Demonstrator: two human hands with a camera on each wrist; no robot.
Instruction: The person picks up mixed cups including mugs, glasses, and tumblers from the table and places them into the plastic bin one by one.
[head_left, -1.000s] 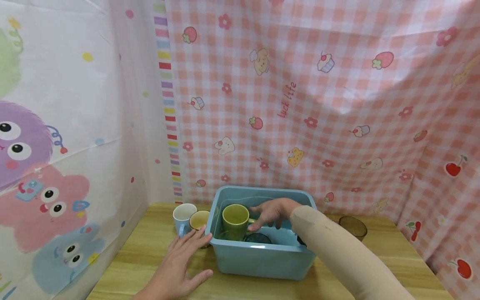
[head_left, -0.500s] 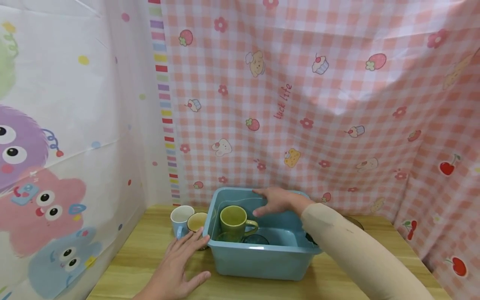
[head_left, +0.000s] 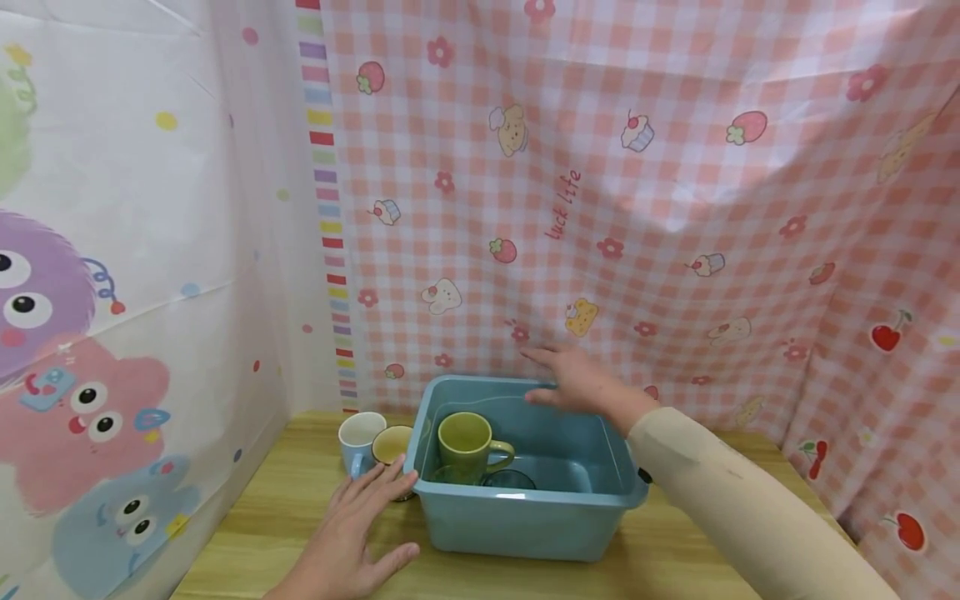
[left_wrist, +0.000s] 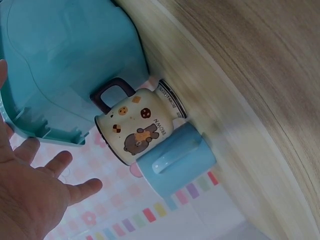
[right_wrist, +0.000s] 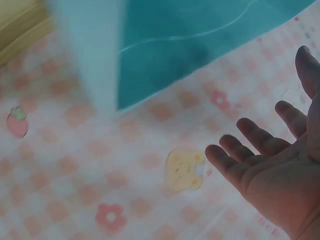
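Note:
A blue plastic tub [head_left: 525,523] stands on the table with a green mug [head_left: 463,446] upright at its left side, handle to the right. Beside that mug a dark glass dish [head_left: 510,479] lies low in the tub. My left hand [head_left: 348,525] has its fingertips at the tub's left rim, fingers extended. Over the tub's back edge hovers my right hand [head_left: 581,382], fingers spread and holding nothing. Left of the tub are a light blue mug [left_wrist: 176,159] and a cream mug [left_wrist: 140,127] with a bear print and dark handle, side by side.
The wooden table [head_left: 262,517] runs up to a pink checked curtain [head_left: 637,192] behind the tub. A white curtain [head_left: 187,250] with cartoon figures hangs at the left. My right sleeve [head_left: 742,500] crosses the table's right side.
My right hand has let go of the green mug's handle, then risen up and back out of the tub. The mug stays at the tub's left. My left hand keeps its place.

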